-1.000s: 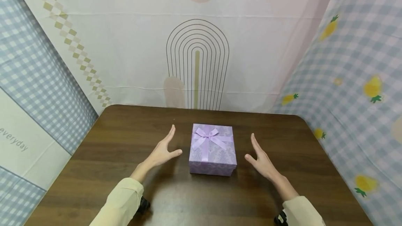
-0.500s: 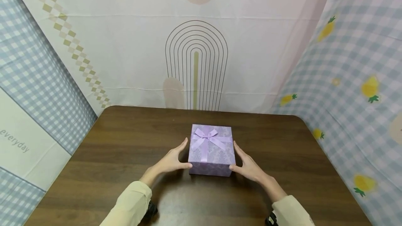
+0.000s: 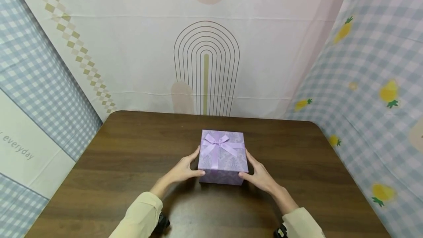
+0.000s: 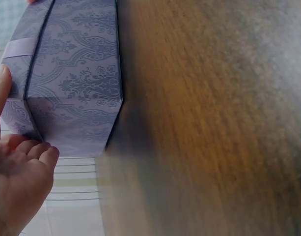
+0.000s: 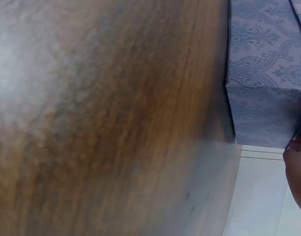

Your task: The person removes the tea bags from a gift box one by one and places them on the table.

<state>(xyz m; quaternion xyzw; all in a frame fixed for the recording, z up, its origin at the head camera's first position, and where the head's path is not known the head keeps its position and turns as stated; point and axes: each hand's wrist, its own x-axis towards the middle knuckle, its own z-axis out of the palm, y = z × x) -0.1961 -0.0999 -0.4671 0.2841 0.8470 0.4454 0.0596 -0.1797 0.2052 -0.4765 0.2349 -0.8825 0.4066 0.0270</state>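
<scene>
A square purple gift box (image 3: pixel 220 180) with a damask pattern stands on the brown table. Its lid (image 3: pixel 228 162) carries a lilac ribbon bow (image 3: pixel 218 144). My left hand (image 3: pixel 181 169) holds the lid's left near corner, thumb on the front and fingers along the side. At the right near corner, my right hand (image 3: pixel 262 175) grips the lid in the same way. In the left wrist view, fingertips (image 4: pixel 49 156) sit at the lid's lower rim, over the box wall (image 4: pixel 76 73). Only part of the right hand (image 5: pixel 297 172) shows in the right wrist view.
The wooden table (image 3: pixel 132 150) has rounded far corners. A pale printed cloth (image 3: pixel 142 54) hangs behind it, with blue checked cloth (image 3: pixel 363 102) on the right and left. Black straps with small devices (image 3: pixel 162 223) are worn at the wrists.
Both hands have come inward from either side of the gift box and taken hold of its lid. Over the last half second the lid has shifted up very slightly in the head view.
</scene>
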